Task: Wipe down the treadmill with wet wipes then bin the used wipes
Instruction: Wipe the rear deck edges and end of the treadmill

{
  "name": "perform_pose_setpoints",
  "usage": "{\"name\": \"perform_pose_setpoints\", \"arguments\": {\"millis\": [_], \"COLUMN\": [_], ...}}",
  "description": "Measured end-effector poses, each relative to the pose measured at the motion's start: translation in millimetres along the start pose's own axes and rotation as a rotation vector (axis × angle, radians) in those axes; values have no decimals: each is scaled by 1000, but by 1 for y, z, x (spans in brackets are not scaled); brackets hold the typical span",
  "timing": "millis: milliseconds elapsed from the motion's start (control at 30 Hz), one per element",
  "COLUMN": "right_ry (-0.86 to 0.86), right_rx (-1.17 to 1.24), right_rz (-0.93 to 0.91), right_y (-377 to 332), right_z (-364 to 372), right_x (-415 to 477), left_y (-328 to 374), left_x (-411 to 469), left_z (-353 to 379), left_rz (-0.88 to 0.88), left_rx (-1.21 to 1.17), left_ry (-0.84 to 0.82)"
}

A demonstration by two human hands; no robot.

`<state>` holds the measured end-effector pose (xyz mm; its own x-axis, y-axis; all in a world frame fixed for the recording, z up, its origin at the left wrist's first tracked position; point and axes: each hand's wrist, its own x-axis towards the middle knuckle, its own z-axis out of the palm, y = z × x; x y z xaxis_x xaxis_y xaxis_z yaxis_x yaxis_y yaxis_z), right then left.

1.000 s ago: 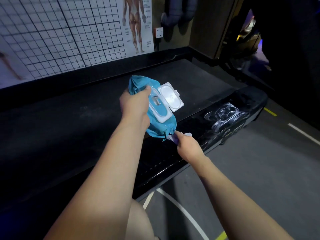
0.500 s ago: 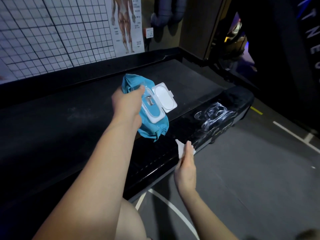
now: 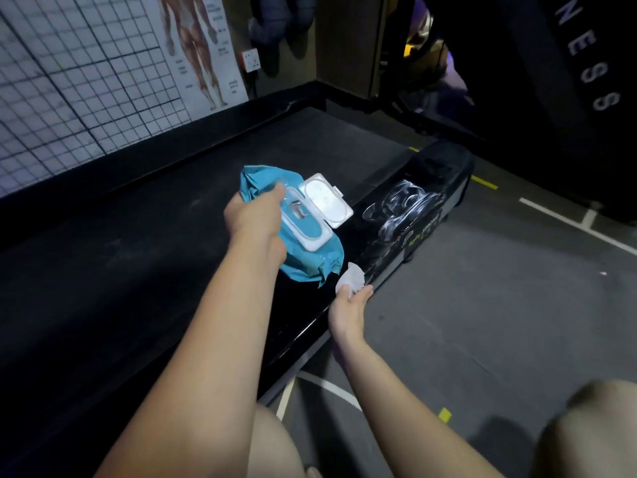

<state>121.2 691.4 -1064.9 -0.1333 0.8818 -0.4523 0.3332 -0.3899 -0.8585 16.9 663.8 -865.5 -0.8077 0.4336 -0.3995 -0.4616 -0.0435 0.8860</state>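
My left hand grips a teal wet wipe pack from its upper side and holds it above the black treadmill belt. The pack's white flip lid stands open. Just below the pack, my right hand holds a crumpled white wet wipe at its fingertips, against the glossy black side rail of the treadmill. The rail's far end cover shows white smear marks.
A gridded wall panel with an anatomy poster runs along the treadmill's far side. Grey floor with white and yellow lines lies to the right. Dark equipment stands at the back right. My knees show at the bottom edge.
My right hand pulled the wipe free of the pack, dropped away from it and now holds the wipe at the side rail. The left hand kept the pack steady.
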Motion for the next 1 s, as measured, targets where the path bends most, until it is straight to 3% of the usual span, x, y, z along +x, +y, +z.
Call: {"name": "perform_pose_setpoints", "arguments": {"millis": [233,400,567,1000], "right_ry": [110,358,126,116], "right_rx": [96,-38,66,-41], "right_rz": [203,80,131,128], "right_y": [-21,0,-6,-23], "right_z": [6,-22,-51,-20], "right_x": [4,2,6,9], "left_y": [-1,-8,-8,-16], "left_x": [-12,-3,11,23], "left_z": [39,45,42,53], "left_rz": [31,-32,35,5], "left_rx": [-80,-76,-53,-59], "left_ry": [-34,-59,-27,-41]}}
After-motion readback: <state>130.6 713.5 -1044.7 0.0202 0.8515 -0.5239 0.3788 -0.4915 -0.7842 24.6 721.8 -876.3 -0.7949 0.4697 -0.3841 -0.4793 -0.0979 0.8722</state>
